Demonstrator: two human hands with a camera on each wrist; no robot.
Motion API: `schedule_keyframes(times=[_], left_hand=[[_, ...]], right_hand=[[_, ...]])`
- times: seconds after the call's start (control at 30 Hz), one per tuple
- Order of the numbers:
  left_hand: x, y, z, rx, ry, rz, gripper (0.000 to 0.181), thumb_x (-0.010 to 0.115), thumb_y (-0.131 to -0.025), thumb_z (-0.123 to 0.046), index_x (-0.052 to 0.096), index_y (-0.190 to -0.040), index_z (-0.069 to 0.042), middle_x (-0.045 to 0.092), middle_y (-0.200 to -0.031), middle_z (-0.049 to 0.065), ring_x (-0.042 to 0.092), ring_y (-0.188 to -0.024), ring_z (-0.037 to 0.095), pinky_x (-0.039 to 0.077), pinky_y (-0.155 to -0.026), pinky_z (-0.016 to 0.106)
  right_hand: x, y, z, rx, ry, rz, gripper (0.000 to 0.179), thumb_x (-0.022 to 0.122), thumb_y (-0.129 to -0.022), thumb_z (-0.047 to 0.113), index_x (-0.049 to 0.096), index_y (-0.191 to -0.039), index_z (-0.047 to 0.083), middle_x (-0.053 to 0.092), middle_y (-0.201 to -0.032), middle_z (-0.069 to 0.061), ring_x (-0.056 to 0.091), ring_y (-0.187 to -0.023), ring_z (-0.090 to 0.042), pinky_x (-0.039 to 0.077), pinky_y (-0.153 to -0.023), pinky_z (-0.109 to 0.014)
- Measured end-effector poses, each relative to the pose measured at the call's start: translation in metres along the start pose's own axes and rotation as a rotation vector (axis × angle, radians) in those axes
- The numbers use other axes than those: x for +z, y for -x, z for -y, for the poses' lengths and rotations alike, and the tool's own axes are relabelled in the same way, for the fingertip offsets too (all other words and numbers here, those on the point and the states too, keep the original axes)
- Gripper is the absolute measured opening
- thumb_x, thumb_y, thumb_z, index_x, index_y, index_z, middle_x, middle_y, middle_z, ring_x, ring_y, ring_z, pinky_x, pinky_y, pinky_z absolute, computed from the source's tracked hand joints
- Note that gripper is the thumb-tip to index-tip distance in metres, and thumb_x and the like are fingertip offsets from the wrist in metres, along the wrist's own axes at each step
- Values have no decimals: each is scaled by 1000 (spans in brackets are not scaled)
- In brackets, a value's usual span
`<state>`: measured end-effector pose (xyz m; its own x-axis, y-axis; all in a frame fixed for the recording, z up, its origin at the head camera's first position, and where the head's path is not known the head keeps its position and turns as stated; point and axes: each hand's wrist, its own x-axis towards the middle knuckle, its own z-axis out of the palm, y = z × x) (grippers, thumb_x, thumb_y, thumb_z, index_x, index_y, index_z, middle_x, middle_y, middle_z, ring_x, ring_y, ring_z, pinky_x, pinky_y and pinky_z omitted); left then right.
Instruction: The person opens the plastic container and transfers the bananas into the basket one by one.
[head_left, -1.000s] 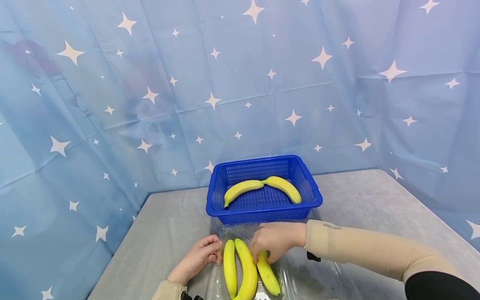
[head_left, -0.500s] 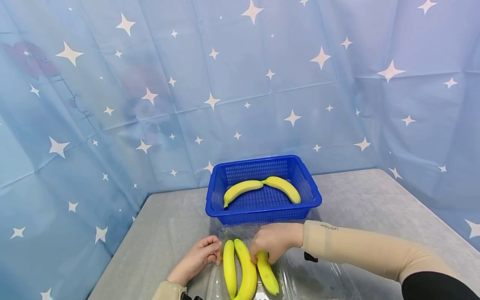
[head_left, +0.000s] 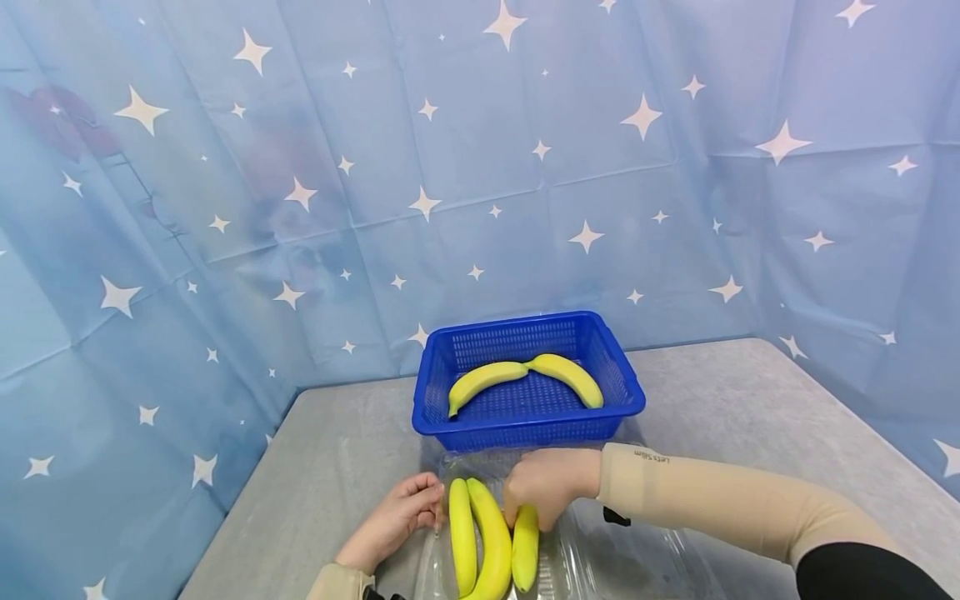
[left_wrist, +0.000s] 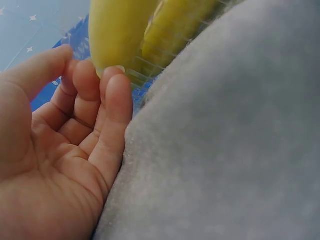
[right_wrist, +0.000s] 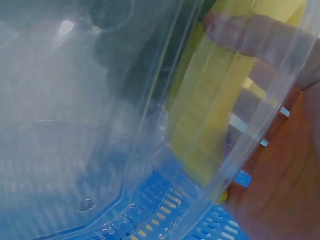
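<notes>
At bottom centre, your right hand (head_left: 549,487) grips a banana (head_left: 526,554) in the box (head_left: 472,463), beside two others (head_left: 493,550); you're seemingly settling it, next calling for gentle release. Your left hand (head_left: 411,504) is at the box's left side, grip unclear. Above, the basket (head_left: 525,432) holds two more (head_left: 487,385); your sleeve (head_left: 697,492) overhangs the lid (head_left: 637,567), in its way.

Bananas (head_left: 497,542) yellow, basket (head_left: 525,423) blue, container (head_left: 622,558) clear, desk (head_left: 322,467) mottled grey, sleeves (head_left: 720,487) beige, right one with dark lettering (head_left: 651,456); backdrop (head_left: 465,108) blue-lilac with white stars (head_left: 505,24).
</notes>
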<state>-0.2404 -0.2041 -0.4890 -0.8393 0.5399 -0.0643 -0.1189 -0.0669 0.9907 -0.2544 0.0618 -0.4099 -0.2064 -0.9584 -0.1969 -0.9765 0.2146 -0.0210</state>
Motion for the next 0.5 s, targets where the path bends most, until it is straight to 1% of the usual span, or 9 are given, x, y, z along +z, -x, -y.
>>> schedule_keyframes(times=[0.13, 0.33, 0.5], left_hand=[[1, 0, 0, -9, -3, -14, 15, 48, -91, -21, 51, -82, -10, 52, -69, 1, 54, -61, 13, 47, -57, 27], [0, -1, 0, -15, -7, -22, 16, 47, -92, -21, 50, -81, -9, 52, -69, 2, 55, -61, 14, 48, -58, 28], [0, 0, -1, -10, -16, -15, 16, 47, -92, -21, 50, -81, -10, 52, -69, 2, 55, -62, 14, 48, -58, 28]], right_hand=[[-2, 0, 0, -11, -1, 11, 40, 73, -62, 10, 66, -96, 30, 56, -87, 23, 49, -73, 8, 39, -59, -11], [-7, 0, 3, -14, -12, 28, 33, 71, -64, 12, 67, -91, 30, 57, -80, 23, 46, -64, 7, 36, -52, -10], [-10, 0, 5, -5, -4, 31, 30, 72, -65, 14, 66, -90, 30, 56, -82, 23, 47, -67, 7, 37, -55, -9]])
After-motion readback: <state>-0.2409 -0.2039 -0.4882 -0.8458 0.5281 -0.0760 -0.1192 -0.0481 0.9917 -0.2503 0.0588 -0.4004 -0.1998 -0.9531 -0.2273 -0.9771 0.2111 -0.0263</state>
